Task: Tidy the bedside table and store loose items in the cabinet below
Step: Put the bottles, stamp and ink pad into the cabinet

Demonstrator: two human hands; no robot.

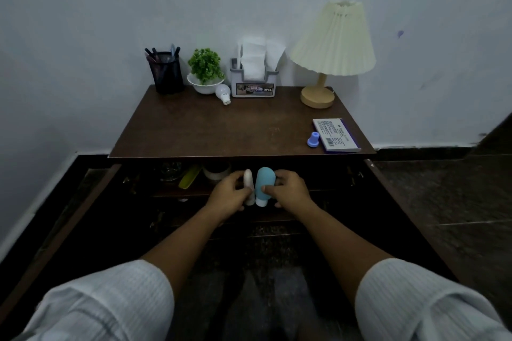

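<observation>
Fingers of my left hand are wrapped around a pale little bottle, and the fingers of my right hand are gripping a blue bottle that's upside down on its white cap. The two bottles are touching side by side, right in front of the open cabinet, below the worktop's edge. On the cabinet shelf behind them I can make out a yellow thing, a round jar and something dark and glassy, too dim to say more. Up on the worktop, along the wall: a black mesh cup stuffed with pens, a white bowl with a small green plant, a loose light bulb lying just beside it, a grey holder full of tissues, and a lamp. Near the right front corner sit a flat box and a small blue cap.
</observation>
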